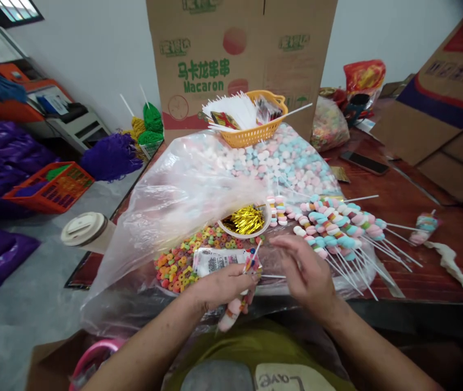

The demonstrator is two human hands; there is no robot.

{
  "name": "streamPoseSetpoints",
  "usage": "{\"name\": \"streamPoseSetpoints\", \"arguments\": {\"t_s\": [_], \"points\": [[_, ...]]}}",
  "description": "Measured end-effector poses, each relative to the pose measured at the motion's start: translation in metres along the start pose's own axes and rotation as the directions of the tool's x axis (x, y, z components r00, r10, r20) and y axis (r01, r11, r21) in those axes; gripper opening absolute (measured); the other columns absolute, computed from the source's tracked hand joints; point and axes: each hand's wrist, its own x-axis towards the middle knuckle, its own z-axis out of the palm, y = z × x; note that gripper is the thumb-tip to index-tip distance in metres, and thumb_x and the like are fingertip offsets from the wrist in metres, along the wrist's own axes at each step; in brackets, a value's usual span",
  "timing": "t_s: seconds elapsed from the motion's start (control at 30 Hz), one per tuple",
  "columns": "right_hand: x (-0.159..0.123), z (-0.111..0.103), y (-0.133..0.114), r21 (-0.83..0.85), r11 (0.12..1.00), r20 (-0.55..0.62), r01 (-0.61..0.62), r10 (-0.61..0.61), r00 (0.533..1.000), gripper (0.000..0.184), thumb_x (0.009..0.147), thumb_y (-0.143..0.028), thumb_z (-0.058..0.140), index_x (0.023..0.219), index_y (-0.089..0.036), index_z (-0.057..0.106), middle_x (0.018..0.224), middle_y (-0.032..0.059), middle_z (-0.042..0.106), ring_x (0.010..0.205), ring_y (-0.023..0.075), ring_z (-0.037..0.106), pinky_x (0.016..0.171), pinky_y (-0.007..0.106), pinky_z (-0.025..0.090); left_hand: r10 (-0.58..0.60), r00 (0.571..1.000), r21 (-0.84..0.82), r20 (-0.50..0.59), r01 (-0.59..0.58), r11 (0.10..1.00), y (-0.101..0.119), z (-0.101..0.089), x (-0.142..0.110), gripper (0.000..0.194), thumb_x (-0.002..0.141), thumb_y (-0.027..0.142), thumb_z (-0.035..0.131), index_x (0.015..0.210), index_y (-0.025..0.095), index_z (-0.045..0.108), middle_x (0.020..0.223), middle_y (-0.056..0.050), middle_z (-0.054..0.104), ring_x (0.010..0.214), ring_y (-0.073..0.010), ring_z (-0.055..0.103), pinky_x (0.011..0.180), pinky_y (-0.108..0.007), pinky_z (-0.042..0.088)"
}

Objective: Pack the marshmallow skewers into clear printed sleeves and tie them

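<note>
My left hand [225,285] is closed around a wrapped marshmallow skewer [233,310], its pink end pointing down toward me and its white stick jutting up past the thumb. My right hand [307,269] is held just to the right, fingers stretched out and apart, with nothing visible in them. Beyond the hands stands a white bowl [270,219] of gold twist ties [245,219]. Printed clear bags [219,260] lie by my left hand on colourful ring-shaped candies [178,266]. On the right, several marshmallow skewers [337,222] are piled with their sticks toward me.
A large clear plastic bag [154,190] of loose marshmallows [288,157] covers much of the table. On it sits a yellow basket [251,136] with white sticks. A cardboard box [239,60] stands behind. A lidded cup [87,231] is at left, a phone [364,162] at right.
</note>
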Motion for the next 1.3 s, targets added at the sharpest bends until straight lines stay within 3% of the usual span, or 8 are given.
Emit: {"name": "streamPoseSetpoints", "arguments": {"t_s": [0.1,0.2,0.37,0.53,0.63,0.77,1.03,1.3], "points": [[0.002,-0.007,0.003,-0.272,0.759,0.37,0.591,-0.485,0.792,0.029,0.087,-0.017,0.036,0.111,-0.015,0.052,0.108,0.0132,0.061,0.113,0.0258,0.046,0.099,0.053,0.025,0.035,0.999,-0.045,0.039,-0.033,0.998,0.006,0.0,0.003,0.03,0.072,0.041,0.054,0.053,0.017,0.054,0.051,-0.001,0.053,0.043,-0.0115,0.05,0.041,-0.02,0.037],[-0.003,-0.005,0.009,-0.295,0.593,0.608,0.749,-0.488,0.626,0.027,0.087,-0.012,0.035,0.103,-0.012,0.056,0.09,0.011,0.064,0.098,0.0245,0.053,0.102,0.056,0.016,-0.004,0.972,0.026,0.233,-0.002,1.0,0.012,-0.001,0.002,0.022,0.07,0.03,0.052,0.051,0.018,0.053,0.048,0.0,0.052,0.042,-0.0117,0.047,0.04,-0.021,0.035],[-0.011,0.017,0.007,-0.248,0.908,0.704,0.338,-0.071,0.707,0.022,0.082,-0.014,0.034,0.076,-0.014,0.055,0.066,0.0077,0.061,0.062,0.0175,0.054,0.077,0.041,0.044,0.24,0.97,0.696,-0.023,-0.157,0.701,-0.001,-0.004,0.0,0.011,0.075,0.02,0.048,0.071,0.017,0.058,0.061,-0.003,0.059,0.054,-0.0162,0.055,0.049,-0.024,0.041],[0.029,0.015,-0.001,-0.1,0.984,0.843,-0.149,0.164,0.512,0.034,0.085,-0.017,0.023,0.068,-0.017,0.052,0.041,-0.004,0.043,0.043,0.0114,0.047,0.051,0.021,0.041,0.795,0.605,0.972,0.041,-0.209,0.109,-0.033,-0.008,-0.009,0.023,0.082,0.014,0.041,0.096,0.014,0.059,0.081,-0.01,0.063,0.07,-0.0198,0.057,0.062,-0.031,0.044],[0.083,-0.004,0.01,-0.103,0.993,0.816,-0.057,0.117,0.566,0.024,0.085,-0.024,0.037,0.073,-0.017,0.056,0.068,0.0019,0.059,0.067,0.0133,0.053,0.06,0.022,0.04,0.77,0.567,0.829,-0.293,-0.251,0.5,-0.046,-0.011,-0.013,0.022,0.084,0.017,0.04,0.083,0.016,0.062,0.072,-0.005,0.061,0.065,-0.015,0.055,0.06,-0.025,0.041],[0.141,0.002,0.047,-0.471,0.793,0.779,0.385,0.17,0.604,0.016,0.072,-0.006,0.051,0.068,-0.016,0.062,0.084,0.0082,0.063,0.09,0.0202,0.052,0.07,0.026,0.037,0.337,0.717,0.156,-0.611,-0.307,0.939,-0.058,-0.01,-0.003,0.023,0.078,0.03,0.052,0.065,0.015,0.063,0.057,0.001,0.055,0.056,-0.0114,0.051,0.054,-0.021,0.039],[0.158,0.027,0.072,-0.36,0.877,0.8,0.319,0.114,0.59,0.011,0.067,-0.012,0.06,0.059,-0.018,0.066,0.071,0.0026,0.067,0.072,0.0142,0.057,0.068,0.022,0.041,-0.069,0.792,-0.57,-0.606,-0.372,0.733,-0.049,-0.009,-0.003,0.033,0.057,0.044,0.073,0.058,0.013,0.062,0.045,0.002,0.054,0.04,-0.0076,0.047,0.041,-0.017,0.033],[0.128,0.017,0.072,-0.203,0.979,0.521,-0.011,0.118,0.846,0.027,0.082,-0.023,0.041,0.085,-0.016,0.066,0.072,0.0007,0.064,0.067,0.0131,0.055,0.065,0.024,0.041,0.011,0.835,-0.62,-0.55,-0.417,0.665,-0.036,-0.003,0.001,0.035,0.059,0.043,0.074,0.069,0.012,0.064,0.045,0.0,0.056,0.039,-0.0076,0.048,0.037,-0.015,0.027]]}}
